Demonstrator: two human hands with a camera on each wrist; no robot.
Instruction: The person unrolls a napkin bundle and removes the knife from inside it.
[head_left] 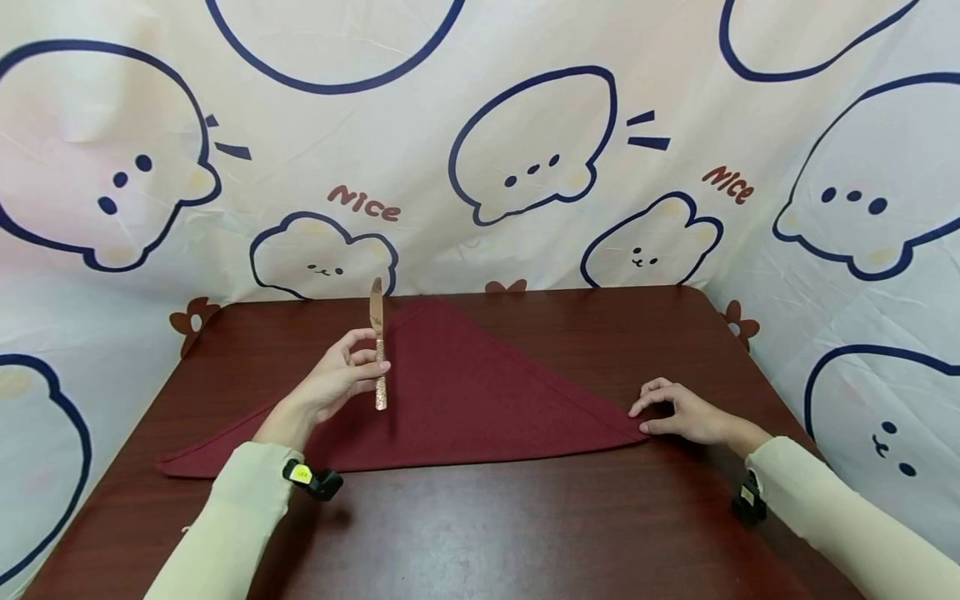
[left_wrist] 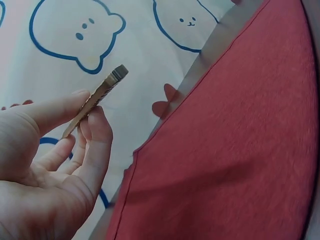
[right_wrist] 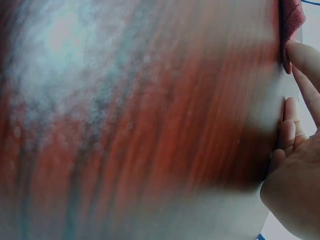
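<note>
In the head view, my left hand [head_left: 335, 379] pinches a gold table knife [head_left: 381, 367] by its patterned handle, with the blade pointing up. The knife is held above a dark red cloth napkin [head_left: 465, 400], which lies folded in a triangle on the table. The left wrist view shows thumb and fingers on the handle of the knife [left_wrist: 102, 95], its butt end toward the camera. At the napkin's right corner, my right hand [head_left: 690, 414] pinches the tip between thumb and forefinger. Only a bit of the napkin [right_wrist: 291, 22] shows in the right wrist view.
The brown wooden table [head_left: 480, 533] extends on all sides of the napkin. A pale curtain [head_left: 525, 242] printed with cartoon figures hangs behind the table and along both sides. Black wrist cameras [head_left: 322, 485] are strapped on both wrists.
</note>
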